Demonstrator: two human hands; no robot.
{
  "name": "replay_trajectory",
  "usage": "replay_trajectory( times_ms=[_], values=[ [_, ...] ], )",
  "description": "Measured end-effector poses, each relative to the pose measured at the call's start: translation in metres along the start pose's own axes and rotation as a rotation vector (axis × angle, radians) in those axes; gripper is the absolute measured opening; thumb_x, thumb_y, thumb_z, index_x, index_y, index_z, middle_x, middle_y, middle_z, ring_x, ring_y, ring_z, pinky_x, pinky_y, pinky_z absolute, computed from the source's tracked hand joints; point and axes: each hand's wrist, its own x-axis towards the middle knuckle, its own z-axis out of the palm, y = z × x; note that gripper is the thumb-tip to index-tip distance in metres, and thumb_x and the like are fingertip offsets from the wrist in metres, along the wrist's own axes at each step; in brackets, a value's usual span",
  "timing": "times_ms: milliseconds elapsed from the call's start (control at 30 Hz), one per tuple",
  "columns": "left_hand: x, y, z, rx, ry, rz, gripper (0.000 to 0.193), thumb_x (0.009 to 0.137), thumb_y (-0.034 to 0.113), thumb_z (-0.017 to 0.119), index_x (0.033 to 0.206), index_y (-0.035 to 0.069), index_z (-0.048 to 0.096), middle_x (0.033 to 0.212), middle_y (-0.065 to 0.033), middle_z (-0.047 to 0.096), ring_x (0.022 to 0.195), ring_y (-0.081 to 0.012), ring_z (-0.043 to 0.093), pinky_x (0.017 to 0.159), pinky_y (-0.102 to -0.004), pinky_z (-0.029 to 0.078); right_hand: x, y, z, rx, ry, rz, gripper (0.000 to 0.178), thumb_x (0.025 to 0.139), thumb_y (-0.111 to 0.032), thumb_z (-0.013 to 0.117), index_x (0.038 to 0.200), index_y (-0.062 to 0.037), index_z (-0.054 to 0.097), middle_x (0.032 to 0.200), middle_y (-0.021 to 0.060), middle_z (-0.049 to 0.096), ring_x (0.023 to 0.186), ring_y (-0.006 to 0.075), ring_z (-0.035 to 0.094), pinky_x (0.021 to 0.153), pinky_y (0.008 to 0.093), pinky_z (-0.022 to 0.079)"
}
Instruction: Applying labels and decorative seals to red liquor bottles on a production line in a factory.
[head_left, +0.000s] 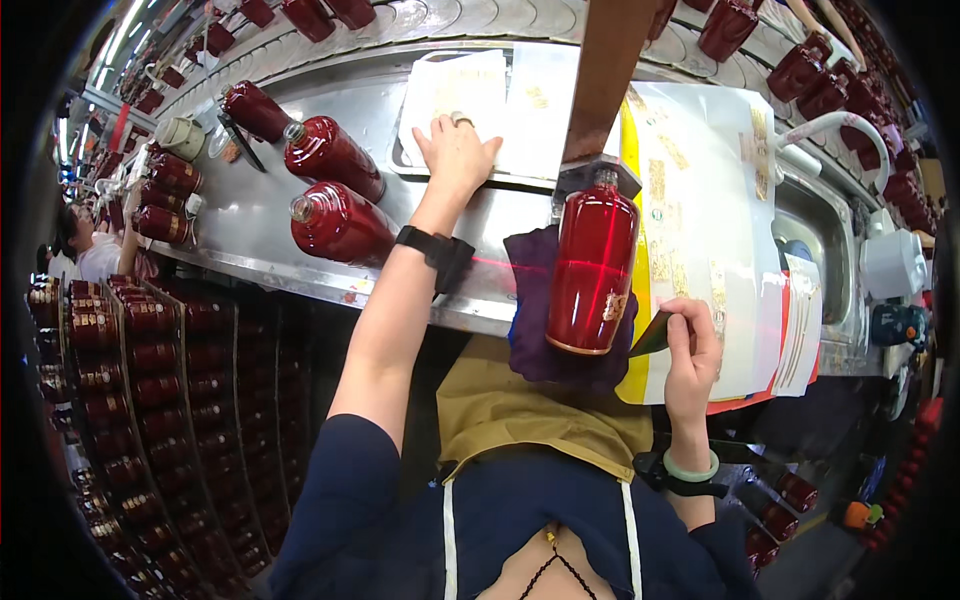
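- Right fingers (700,312) pinch a dark flat blade (652,337), right of centre; left fingers (437,128) spread loosely over a white sheet (430,88), upper middle, no hold visible.
- Red bottle (592,265), centre, on purple cloth (533,340): likely heavy, slick, breakable; best cradled around its body.

The right hand (692,350) hides one end of the card (652,336) it grips. Left of that grip, the bottle (595,270) covers part of the cloth (530,310); beyond, the strips' (657,180) print is too small to tell.
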Motion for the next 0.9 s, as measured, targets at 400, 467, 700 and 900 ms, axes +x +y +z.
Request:
replay_trajectory(
  times_ms=[400, 467, 700, 900],
  values=[
    [-0.009, -0.013, -0.004, 0.055, 0.231, 0.377, 0.01, 0.077, 0.002, 0.067, 0.082, 0.009, 0.07, 0.089, -0.0119, 0.075, 0.083, -0.0326, 0.073, 0.074, -0.0453, 0.055, -0.02, 0.0, 0.037, -0.547, -0.145, -0.668, 0.051, 0.072, -0.022, 0.091, 0.119, -0.0158, 0.074, 0.097, 0.0045, 0.052, 0.081, 0.0217, 0.057, 0.068, 0.036, 0.049],
    [-0.011, -0.011, -0.007, -0.008, 0.175, 0.309, 0.011, 0.08, 0.003, 0.067, 0.089, 0.006, 0.073, 0.092, -0.0141, 0.075, 0.087, -0.0336, 0.073, 0.077, -0.0457, 0.056, -0.018, 0.005, 0.046, -0.558, -0.114, -0.703, 0.049, 0.075, -0.015, 0.086, 0.123, -0.0177, 0.074, 0.1, 0.0034, 0.052, 0.08, 0.0201, 0.056, 0.068, 0.0353, 0.049],
    [-0.021, -0.032, -0.018, -0.452, 0.19, 0.238, 0.034, 0.088, 0.004, 0.064, 0.121, 0.002, 0.073, 0.109, -0.0217, 0.075, 0.099, -0.0395, 0.072, 0.088, -0.0471, 0.056, -0.01, 0.011, 0.049, -0.67, 0.04, -0.777, 0.06, 0.066, -0.002, 0.074, 0.124, -0.0165, 0.077, 0.122, 0.0011, 0.065, 0.075, 0.0189, 0.054, 0.07, 0.0328, 0.048],
    [-0.042, -0.035, -0.021, -0.402, 0.031, 0.405, 0.044, 0.083, -0.008, 0.054, 0.123, 0.0, 0.072, 0.099, -0.026, 0.072, 0.095, -0.044, 0.069, 0.089, -0.0485, 0.055, -0.011, 0.021, 0.046, -0.676, 0.071, -0.814, 0.061, 0.065, -0.002, 0.074, 0.125, -0.0136, 0.077, 0.128, 0.0003, 0.068, 0.075, 0.0179, 0.054, 0.072, 0.0317, 0.047]
  ],
)
